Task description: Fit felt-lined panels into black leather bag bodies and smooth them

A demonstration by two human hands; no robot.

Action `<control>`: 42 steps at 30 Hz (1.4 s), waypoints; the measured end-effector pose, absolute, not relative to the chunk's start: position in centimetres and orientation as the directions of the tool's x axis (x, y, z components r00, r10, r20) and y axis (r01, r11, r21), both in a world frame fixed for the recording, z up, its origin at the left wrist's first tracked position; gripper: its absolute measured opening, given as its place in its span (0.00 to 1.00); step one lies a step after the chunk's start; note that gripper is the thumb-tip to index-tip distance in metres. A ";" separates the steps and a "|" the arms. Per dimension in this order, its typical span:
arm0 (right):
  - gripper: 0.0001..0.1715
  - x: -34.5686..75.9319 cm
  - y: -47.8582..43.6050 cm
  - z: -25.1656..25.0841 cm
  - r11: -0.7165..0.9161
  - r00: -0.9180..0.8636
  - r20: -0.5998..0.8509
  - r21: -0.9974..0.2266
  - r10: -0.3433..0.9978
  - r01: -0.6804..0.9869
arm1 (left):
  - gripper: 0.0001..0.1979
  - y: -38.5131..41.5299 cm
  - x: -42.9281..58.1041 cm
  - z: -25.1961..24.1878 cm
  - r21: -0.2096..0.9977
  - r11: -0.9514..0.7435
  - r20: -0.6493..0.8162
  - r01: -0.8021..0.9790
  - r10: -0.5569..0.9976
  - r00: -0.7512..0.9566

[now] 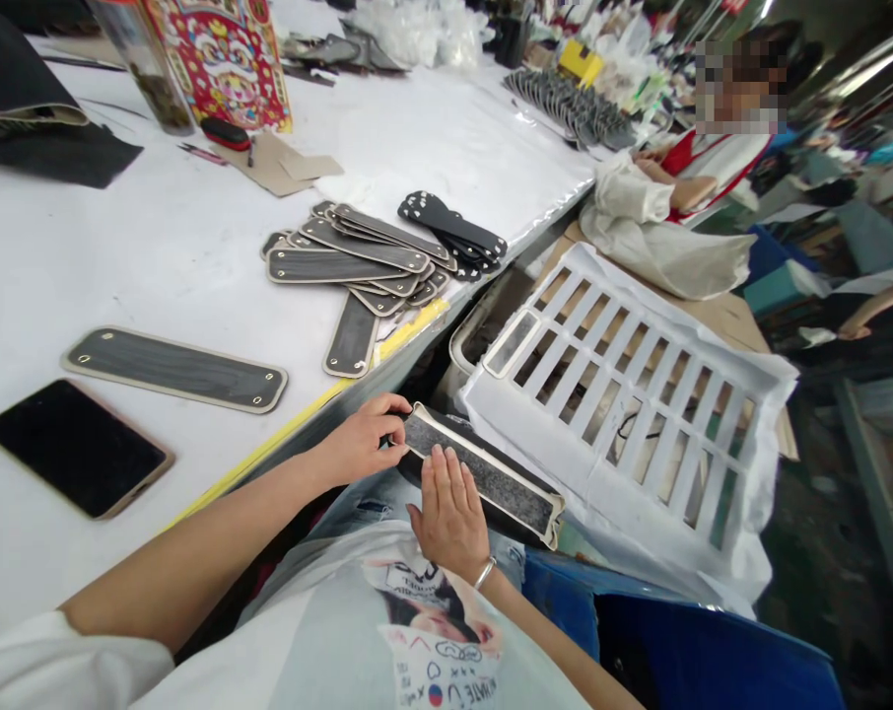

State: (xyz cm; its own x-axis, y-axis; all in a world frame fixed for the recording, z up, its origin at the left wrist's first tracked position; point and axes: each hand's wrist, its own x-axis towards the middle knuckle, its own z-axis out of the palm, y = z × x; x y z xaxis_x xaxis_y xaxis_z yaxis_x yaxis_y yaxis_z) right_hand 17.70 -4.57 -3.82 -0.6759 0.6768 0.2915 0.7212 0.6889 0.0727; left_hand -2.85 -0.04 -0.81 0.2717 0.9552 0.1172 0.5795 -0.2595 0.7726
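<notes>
On my lap lies a long dark strip [502,481] with a pale raised edge, angled down to the right. The fingertips of my left hand [365,439] pinch its upper left end. My right hand [450,508] rests flat on the strip near its middle, fingers stretched out side by side, a silver bangle at the wrist. On the table to the left lies a single dark strip [172,368] with a light border and metal rings at its ends. Further back is a pile of similar strips [343,264], beside a fan of black pieces [453,232].
A phone [77,449] lies on the white table [217,237]. A white slotted crate [624,394] stands at the right, above a blue bin [720,646]. Behind are a red box [229,64], a clear jar [151,74] and a seated person [713,168].
</notes>
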 end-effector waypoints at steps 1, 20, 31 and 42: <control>0.32 17.5 -4.4 -3.8 0.695 -0.682 0.284 0.070 0.674 0.716 | 0.04 -0.1 -2.6 -0.8 0.768 -0.254 0.122 0.588 0.959 0.255; 0.36 22.0 -4.6 -2.7 0.648 -0.640 0.195 0.031 0.743 0.761 | 0.18 -0.9 -2.0 -1.9 0.925 -0.064 0.025 0.375 0.994 0.107; 0.41 24.7 -6.6 -1.3 0.611 -0.588 0.410 0.088 0.697 0.786 | 0.26 -3.9 -4.5 -1.7 0.950 0.015 -0.038 0.313 0.997 0.067; 0.34 22.5 -5.4 0.8 0.795 -0.621 0.647 0.037 0.442 0.605 | 0.44 -5.7 -15.2 0.5 0.228 0.165 -0.027 0.960 0.986 -0.163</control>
